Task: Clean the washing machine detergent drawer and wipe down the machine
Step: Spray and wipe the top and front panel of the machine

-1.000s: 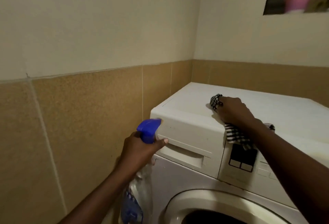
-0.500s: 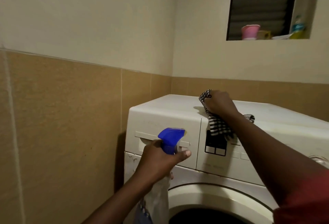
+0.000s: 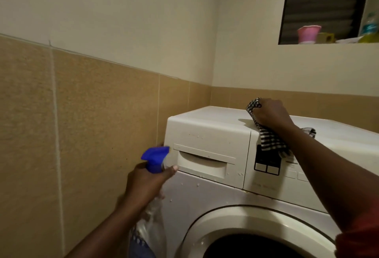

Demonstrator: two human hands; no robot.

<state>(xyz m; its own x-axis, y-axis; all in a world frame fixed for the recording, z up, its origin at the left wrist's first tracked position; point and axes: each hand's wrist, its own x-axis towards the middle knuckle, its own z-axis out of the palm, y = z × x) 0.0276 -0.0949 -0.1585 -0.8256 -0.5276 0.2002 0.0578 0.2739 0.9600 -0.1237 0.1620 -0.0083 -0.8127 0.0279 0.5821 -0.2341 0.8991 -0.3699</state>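
Observation:
A white front-loading washing machine (image 3: 215, 196) stands in the tiled corner, its detergent drawer (image 3: 205, 155) shut at the upper left of the front panel. My left hand (image 3: 147, 183) grips a clear spray bottle with a blue trigger head (image 3: 154, 156), held just left of the drawer's edge. My right hand (image 3: 268, 114) holds a black-and-white checked cloth (image 3: 270, 144) on the machine's top near the front edge. Part of the cloth hangs down over the dark control display (image 3: 266, 165). Water droplets dot the front panel.
The round door (image 3: 235, 222) fills the lower front of the machine. A tan tiled wall (image 3: 82, 134) runs close along the machine's left side. High at the right, a window ledge holds a pink cup (image 3: 308, 34) and bottles (image 3: 369, 30).
The view has shifted, so the machine sits further right. My left hand moved the spray bottle left, from in front of the drawer to its left edge. My right hand stays on the cloth.

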